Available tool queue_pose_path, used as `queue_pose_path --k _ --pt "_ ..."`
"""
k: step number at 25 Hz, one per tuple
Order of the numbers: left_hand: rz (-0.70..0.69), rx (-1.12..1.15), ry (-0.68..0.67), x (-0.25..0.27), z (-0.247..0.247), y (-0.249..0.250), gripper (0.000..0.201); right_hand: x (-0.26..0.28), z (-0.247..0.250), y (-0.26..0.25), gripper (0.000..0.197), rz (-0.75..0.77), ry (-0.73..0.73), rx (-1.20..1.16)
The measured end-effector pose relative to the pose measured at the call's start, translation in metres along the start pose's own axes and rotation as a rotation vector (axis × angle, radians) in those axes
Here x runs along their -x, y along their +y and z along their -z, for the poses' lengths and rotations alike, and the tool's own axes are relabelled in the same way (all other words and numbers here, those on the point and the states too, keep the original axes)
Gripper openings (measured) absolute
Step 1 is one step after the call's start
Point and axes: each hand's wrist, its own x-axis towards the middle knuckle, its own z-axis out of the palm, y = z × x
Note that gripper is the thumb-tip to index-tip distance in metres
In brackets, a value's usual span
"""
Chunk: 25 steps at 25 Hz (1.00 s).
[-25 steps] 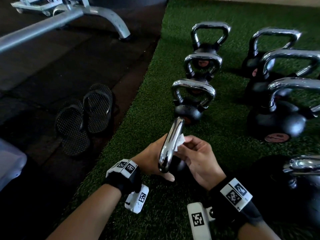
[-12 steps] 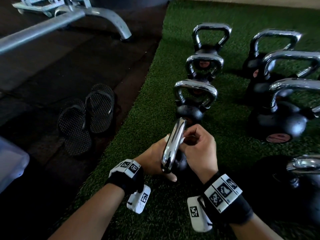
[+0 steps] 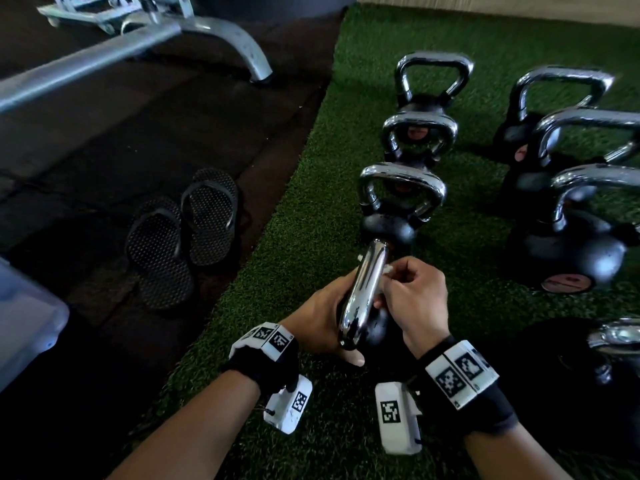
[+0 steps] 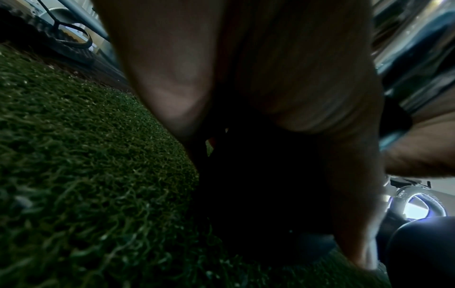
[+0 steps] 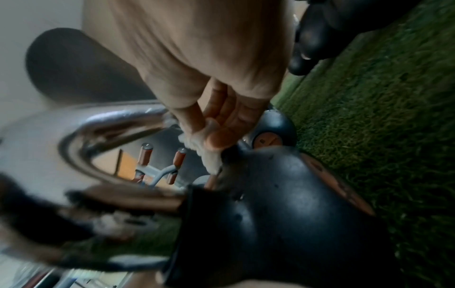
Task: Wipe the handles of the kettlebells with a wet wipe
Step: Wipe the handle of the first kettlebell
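**Presently on the turf: kettlebell in hand, wipe at its handle**

Item 1, nearest. The left hand (image 3: 320, 320) is wrapped round the near kettlebell (image 3: 372, 332), thumb pointing along its underside; the wrist view shows only palm and dark iron, so how tightly it clasps cannot be told. The bell stands on the green turf (image 3: 311, 237), its chrome handle (image 3: 362, 296) seen edge-on between the two hands.

Item 2. The right hand (image 3: 412, 299), fingers curled, pinches a white wet wipe (image 5: 209, 154) against the right side of that handle, close to where it joins the black body.

Item 3. A large dark kettlebell (image 3: 616, 344) at the right edge, partly cut off, well apart from the hands.

Item 4. Beyond the hands, a left column of three kettlebells (image 3: 401, 202) in line, close together; a right column of three larger kettlebells (image 3: 568, 251). A strip of bare turf runs between the columns.

Item 5. Left of the turf edge, dark rubber floor (image 3: 156, 133); a pair of black sandals (image 3: 183, 233) near the edge; the corner of a clear plastic bin (image 3: 24, 323) at the frame's left.

Item 6, farthest. A grey metal bench frame (image 3: 138, 36), one foot near the turf's edge.
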Motion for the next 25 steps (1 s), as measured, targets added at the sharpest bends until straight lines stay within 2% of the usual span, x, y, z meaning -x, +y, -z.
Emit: queue_pose_path --k 3,7,9,10,13,15,17,19,21,23,25 --pt "-0.013 -0.028 -0.011 0.000 0.000 -0.002 0.128 0.000 0.000 -0.001 0.014 -0.118 -0.071 -0.001" --pt "-0.013 -0.141 -0.025 0.003 0.001 0.006 0.129 0.003 0.003 -0.006 0.012 -0.101 -0.100 0.109" --pt "-0.018 -0.265 -0.015 0.012 0.003 0.016 0.126 0.007 0.011 -0.006 0.027 0.018 -0.117 0.201" --pt "-0.024 -0.317 0.006 0.018 0.004 0.021 0.124 0.008 0.017 -0.009 0.038 0.125 -0.137 0.264" --pt "-0.029 -0.406 0.200 0.045 0.004 0.045 0.116 0.007 0.032 -0.031 0.065 0.459 -0.266 0.416" --pt "-0.043 -0.408 0.374 0.058 0.001 0.064 0.098 -0.001 0.036 -0.050 0.071 0.554 -0.376 0.520" --pt "-0.052 -0.429 0.473 0.062 -0.001 0.081 0.078 -0.005 0.035 -0.063 0.066 0.595 -0.439 0.637" --pt "-0.023 -0.522 0.445 0.062 0.007 0.093 0.076 -0.005 0.037 -0.067 0.057 0.586 -0.425 0.697" --pt "0.006 -0.649 0.330 0.060 0.027 0.099 0.078 0.004 0.047 -0.068 0.049 0.548 -0.386 0.727" --pt "-0.004 -0.663 0.213 0.054 0.050 0.099 0.075 0.021 0.060 -0.066 0.039 0.535 -0.330 0.746" --pt "-0.019 -0.631 0.136 0.043 0.068 0.100 0.070 0.044 0.070 -0.063 0.045 0.506 -0.288 0.799"
